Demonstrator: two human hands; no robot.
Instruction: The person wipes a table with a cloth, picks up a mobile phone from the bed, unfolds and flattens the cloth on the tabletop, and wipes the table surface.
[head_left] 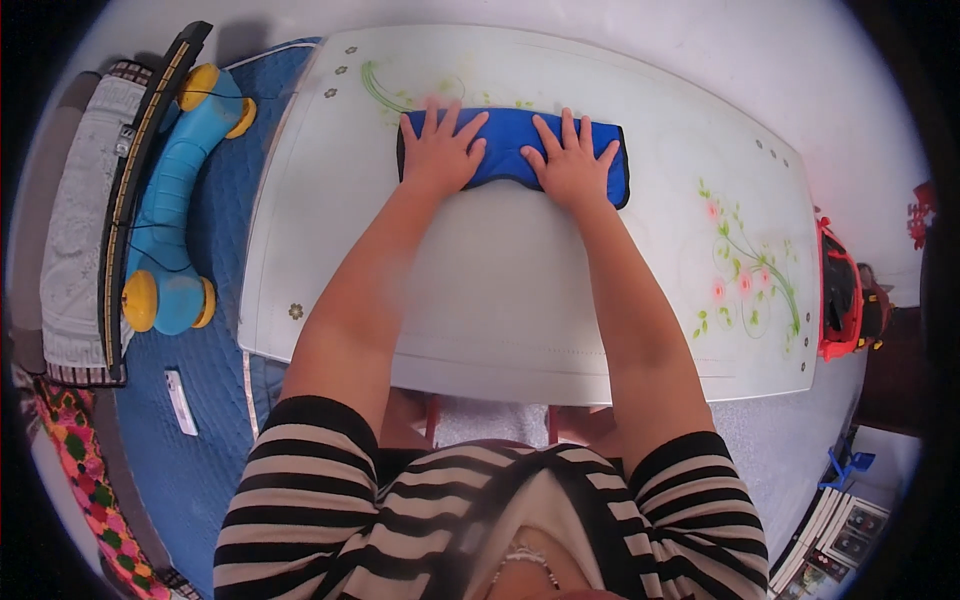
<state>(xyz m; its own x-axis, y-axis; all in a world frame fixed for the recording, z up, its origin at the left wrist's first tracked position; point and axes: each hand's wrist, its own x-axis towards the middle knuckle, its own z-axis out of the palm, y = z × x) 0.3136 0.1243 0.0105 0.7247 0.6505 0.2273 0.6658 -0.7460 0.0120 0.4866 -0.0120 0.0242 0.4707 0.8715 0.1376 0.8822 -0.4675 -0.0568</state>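
Observation:
A blue cloth piece with black edging, shaped like an eye mask with a notch in its near edge, lies flat near the far side of the white table. My left hand rests on its left part, fingers spread and pointing away from me. On its right part lies my right hand, also flat with the fingers apart. Between the two hands the blue middle of the cloth shows. Neither hand grips anything. What is under the palms is hidden.
Left of the table, a blue quilted cover bears a blue and yellow toy, a long dark strip and a white phone. A red toy stands beyond the table's right edge. Flower prints decorate the tabletop.

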